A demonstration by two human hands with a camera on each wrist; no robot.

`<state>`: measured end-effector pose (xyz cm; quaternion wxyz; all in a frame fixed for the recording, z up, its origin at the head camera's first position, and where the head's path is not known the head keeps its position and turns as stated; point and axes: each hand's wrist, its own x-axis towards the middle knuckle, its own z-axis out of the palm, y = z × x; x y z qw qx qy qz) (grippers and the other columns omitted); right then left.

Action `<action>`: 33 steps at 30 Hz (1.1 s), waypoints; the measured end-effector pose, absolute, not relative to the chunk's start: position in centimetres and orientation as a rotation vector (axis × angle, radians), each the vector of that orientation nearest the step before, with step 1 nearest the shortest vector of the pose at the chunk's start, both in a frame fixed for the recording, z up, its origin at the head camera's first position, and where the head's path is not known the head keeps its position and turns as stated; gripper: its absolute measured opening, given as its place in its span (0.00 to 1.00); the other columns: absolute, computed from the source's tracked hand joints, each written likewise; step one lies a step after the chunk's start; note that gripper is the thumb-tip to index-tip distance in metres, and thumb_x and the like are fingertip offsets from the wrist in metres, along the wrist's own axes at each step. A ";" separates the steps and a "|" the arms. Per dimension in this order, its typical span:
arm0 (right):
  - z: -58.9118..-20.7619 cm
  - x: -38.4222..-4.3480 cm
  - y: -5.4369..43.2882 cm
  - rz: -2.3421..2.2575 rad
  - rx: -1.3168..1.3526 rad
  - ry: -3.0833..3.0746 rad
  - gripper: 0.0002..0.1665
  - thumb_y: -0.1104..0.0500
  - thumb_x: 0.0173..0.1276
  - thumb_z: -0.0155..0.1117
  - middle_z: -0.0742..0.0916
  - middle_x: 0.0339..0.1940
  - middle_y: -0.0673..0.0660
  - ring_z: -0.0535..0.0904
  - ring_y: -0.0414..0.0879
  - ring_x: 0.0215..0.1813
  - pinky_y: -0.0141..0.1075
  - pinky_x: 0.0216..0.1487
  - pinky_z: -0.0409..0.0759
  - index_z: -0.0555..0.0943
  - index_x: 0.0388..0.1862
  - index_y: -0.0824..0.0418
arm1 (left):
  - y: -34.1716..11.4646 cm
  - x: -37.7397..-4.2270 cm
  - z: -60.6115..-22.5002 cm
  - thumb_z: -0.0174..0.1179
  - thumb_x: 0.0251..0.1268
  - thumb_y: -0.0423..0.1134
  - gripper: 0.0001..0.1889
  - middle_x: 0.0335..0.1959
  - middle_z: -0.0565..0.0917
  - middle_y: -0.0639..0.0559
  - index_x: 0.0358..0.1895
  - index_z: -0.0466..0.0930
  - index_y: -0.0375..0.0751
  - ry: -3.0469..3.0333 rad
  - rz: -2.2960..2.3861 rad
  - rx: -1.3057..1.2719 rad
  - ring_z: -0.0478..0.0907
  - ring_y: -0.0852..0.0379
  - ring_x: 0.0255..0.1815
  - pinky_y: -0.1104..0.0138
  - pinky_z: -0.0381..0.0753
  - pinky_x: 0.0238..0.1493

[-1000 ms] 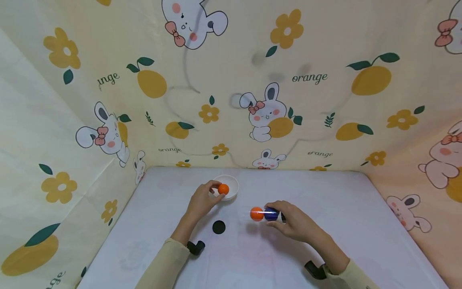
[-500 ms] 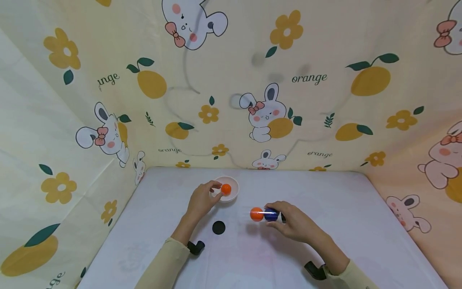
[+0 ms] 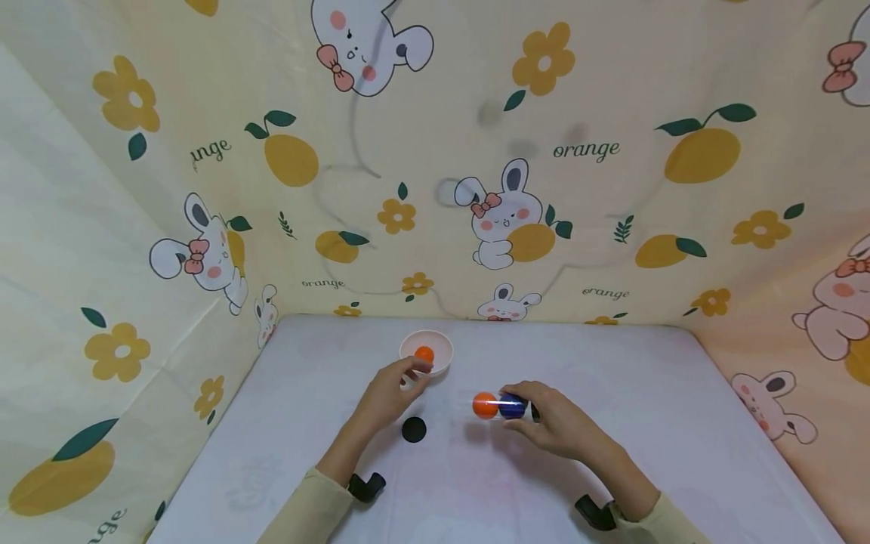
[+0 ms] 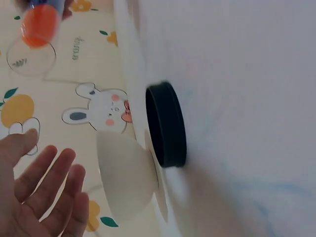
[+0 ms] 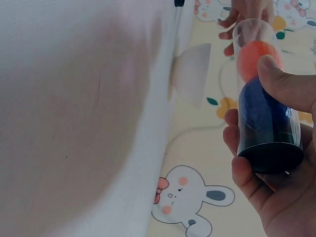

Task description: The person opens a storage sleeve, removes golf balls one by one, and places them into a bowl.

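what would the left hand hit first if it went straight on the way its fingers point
Probably the bowl, with the orange ball in it: in the head view the left hand overlaps the bowl's near rim. Height is unclear, so it may pass over.

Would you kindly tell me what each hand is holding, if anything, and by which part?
The right hand grips the clear tube by its end with the black base and blue ball; the left hand holds nothing.

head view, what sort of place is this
Probably a tabletop recording booth: a rabbit-printed cloth hangs behind and on both sides of a white-topped table, and black wrist-worn devices are in view.
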<state>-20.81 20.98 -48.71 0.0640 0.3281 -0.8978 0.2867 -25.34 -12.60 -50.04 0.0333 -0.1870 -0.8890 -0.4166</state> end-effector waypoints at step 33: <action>-48.5 -20.8 20.6 0.857 0.964 -2.748 0.29 0.52 0.70 0.80 0.89 0.57 0.54 0.85 0.44 0.52 0.47 0.57 0.88 0.83 0.66 0.59 | -11.5 -21.8 -50.2 0.73 0.72 0.49 0.21 0.60 0.88 0.48 0.65 0.83 0.57 -2.805 -1.614 -0.936 0.85 0.62 0.52 0.66 0.86 0.54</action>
